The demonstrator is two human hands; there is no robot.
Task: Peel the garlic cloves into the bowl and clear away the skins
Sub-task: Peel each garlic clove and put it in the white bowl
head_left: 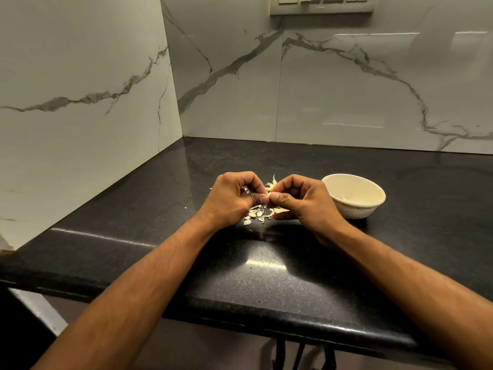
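Black speckled stone forms the worktop (266,276), which runs into a corner of white marble-veined wall tiles (346,89). A socket plate (322,4) is fixed to the rear wall at the upper edge of the view.

Both forearms reach in from the near edge and meet above the middle of the worktop. The left hand (234,198) has its fingers (250,180) curled inward, with the thumb tip pressed against the right thumb tip. The right hand (301,201) is likewise curled, its fingers (285,184) bent over toward the left hand. Between the two sets of fingertips a garlic clove (270,188) is pinched; only a small pale part of it shows, with a strip of skin standing up from it. How much of the clove is already bare cannot be told.

Loose garlic skins (256,213) lie scattered on the worktop directly beneath and just in front of the hands, a few flakes lying slightly apart to the left. One longer pale piece (280,210) lies just under the right hand; whether it is skin or clove cannot be told.

A white bowl (373,198) stands upright on the worktop just beside the right hand, on its outer side. Small pale pieces (345,199) rest inside the bowl near its bottom; their number is not clear.
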